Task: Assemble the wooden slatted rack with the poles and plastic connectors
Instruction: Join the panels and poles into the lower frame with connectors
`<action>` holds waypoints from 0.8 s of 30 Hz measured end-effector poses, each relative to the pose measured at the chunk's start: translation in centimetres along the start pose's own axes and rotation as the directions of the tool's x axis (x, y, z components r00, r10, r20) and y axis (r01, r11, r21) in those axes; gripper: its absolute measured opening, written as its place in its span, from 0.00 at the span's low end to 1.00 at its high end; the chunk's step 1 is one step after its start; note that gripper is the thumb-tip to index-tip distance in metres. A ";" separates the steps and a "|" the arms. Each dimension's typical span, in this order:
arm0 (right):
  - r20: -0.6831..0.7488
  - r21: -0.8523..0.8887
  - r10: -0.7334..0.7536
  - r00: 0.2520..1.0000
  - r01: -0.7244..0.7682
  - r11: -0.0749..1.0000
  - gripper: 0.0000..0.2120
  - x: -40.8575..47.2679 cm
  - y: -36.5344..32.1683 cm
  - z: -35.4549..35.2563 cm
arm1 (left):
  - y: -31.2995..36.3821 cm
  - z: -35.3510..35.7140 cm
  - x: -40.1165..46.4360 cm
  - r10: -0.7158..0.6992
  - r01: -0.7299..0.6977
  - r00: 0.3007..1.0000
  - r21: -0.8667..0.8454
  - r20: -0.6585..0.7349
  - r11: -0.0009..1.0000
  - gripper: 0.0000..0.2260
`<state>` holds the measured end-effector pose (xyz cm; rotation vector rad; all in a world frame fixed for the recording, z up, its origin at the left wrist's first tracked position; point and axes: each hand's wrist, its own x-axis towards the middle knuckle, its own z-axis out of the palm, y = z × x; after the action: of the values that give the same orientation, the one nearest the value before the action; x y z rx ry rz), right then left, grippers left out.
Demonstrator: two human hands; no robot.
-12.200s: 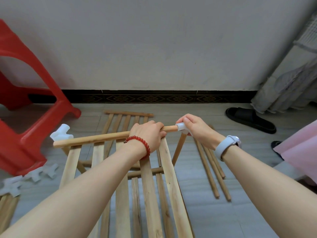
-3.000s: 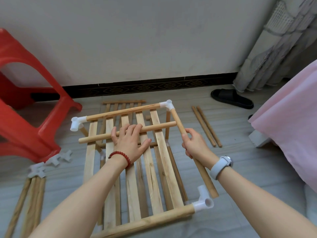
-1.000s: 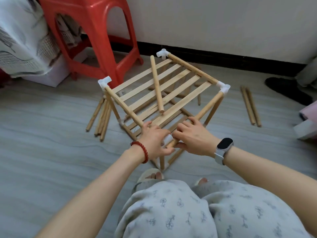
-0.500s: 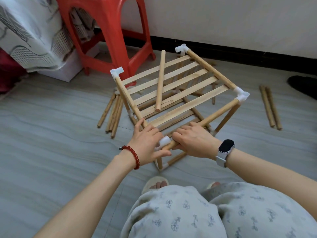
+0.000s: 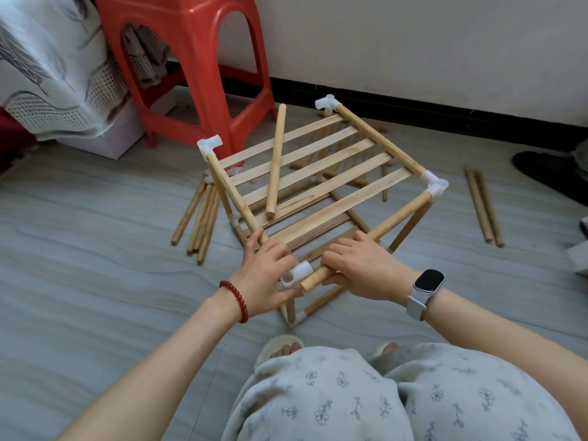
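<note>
Pole end [image 5: 313, 279] now out of near connector [image 5: 294, 275], both gripped, left fingers [image 5: 286, 293] partly hidden.

Even, soft daylight, bright overall; faint diffuse shadows under the rack [image 5: 305, 173]; sharp centre, wide-angle bowing at frame edges, no glare.

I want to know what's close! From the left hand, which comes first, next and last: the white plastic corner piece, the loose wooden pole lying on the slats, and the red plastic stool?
1. White plastic corner piece: in the left hand.
2. Loose wooden pole: ahead, across the slats.
3. Red plastic stool: far back left, by the wall.
</note>
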<state>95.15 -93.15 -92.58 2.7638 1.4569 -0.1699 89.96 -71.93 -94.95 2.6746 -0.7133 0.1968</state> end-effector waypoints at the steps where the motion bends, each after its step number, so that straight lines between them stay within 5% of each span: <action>1: 0.039 0.024 0.009 0.999 -0.010 1.000 0.14 -0.1 0.0 -0.1 | -0.1 0.0 -0.4 0.006 -0.006 1.000 -0.019 -0.022 1.000 0.18; 4: 0.105 0.187 0.058 0.993 -0.077 0.979 0.25 0.5 -0.3 -1.2 | -1.3 -0.1 -1.9 -0.234 0.205 0.966 -0.233 -0.106 0.951 0.35; 6: 0.108 0.270 0.082 0.991 -0.109 0.957 0.29 1.5 -1.2 -1.9 | -1.6 0.3 -2.9 -0.498 0.458 0.867 -0.396 0.003 0.796 0.44; 8: 0.130 0.269 0.081 0.988 -0.114 0.956 0.26 2.5 -2.6 -2.1 | -1.2 1.5 -3.4 -0.611 0.612 0.772 -0.465 0.177 0.640 0.43; 10: 0.215 0.247 0.095 0.972 -0.148 0.958 0.22 3.4 -3.6 -2.0 | -0.3 3.1 -3.3 -0.573 0.604 0.782 -0.527 0.246 0.598 0.27; 13: 0.260 0.190 0.144 0.955 -0.197 0.962 0.22 4.3 -4.0 -1.8 | 0.7 5.0 -3.2 -0.536 0.531 0.826 -0.557 0.173 0.639 0.06; 19: 0.102 0.222 0.112 0.988 -0.132 0.966 0.18 4.1 -4.4 -1.0 | 0.1 5.5 -2.9 -0.399 0.384 0.915 -0.409 0.050 0.828 0.04; 24: 0.083 0.189 0.081 0.993 -0.096 0.977 0.19 4.1 -4.1 -1.0 | -0.1 6.0 -2.6 -0.341 0.332 0.939 -0.336 0.033 0.881 0.05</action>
<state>94.14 -87.42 -91.82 2.9289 1.3646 -0.4308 88.00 -72.89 -101.11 2.4062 -0.2327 0.0150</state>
